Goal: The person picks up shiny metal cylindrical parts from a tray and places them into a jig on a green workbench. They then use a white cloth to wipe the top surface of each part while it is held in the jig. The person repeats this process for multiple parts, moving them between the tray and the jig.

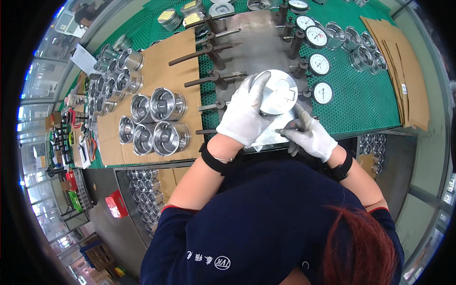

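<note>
A silvery piston [280, 95] is tilted over the near end of the grey metal plate, its round crown facing up with a recess in it. My left hand [248, 111], in a white glove with grey fingertips, grips it from its left side, fingers along the rim. Just below the piston's right edge is my right hand [311, 137], gloved likewise. Its fingers are curled in and the thumb points left; dark shapes between them hide whether anything is held. Several dial gauges [322, 93] on dark posts line the plate's right side.
Dark rods [213, 78] on posts stick out left of the metal plate [259, 40]. Several pistons [167, 104] stand on cardboard [185, 71] at left; others [362, 58] stand on the green mat [354, 104] at right. Folded cardboard [396, 71] leans at the right edge.
</note>
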The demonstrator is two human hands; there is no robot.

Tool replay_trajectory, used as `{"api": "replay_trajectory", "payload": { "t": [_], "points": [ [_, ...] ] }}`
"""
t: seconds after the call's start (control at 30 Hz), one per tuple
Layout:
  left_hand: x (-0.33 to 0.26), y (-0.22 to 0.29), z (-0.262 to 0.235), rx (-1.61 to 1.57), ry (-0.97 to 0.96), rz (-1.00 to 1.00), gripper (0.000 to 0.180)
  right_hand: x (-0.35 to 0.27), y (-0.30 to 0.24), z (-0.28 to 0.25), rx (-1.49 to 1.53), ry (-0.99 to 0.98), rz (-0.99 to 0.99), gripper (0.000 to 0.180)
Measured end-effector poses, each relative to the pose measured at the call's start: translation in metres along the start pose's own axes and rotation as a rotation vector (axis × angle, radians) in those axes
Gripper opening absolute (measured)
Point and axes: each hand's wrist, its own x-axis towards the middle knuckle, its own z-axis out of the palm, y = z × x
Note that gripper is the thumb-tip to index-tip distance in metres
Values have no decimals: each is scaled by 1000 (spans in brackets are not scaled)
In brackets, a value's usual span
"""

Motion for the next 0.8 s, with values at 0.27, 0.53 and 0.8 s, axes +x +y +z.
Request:
{"api": "replay_trajectory", "payload": {
  "t": [0.27, 0.53, 0.8],
  "points": [
    [1, 2, 1, -7, 16, 8, 91, 1, 2, -1, -78, 37, -33, 98],
    [-7, 37, -29, -268, -83, -132, 48, -26, -10, -4, -923, 435, -597, 81],
    [-34, 44, -79, -264, 241, -145, 47, -57, -4, -108, 490, 347, -732, 56]
  ]
}}
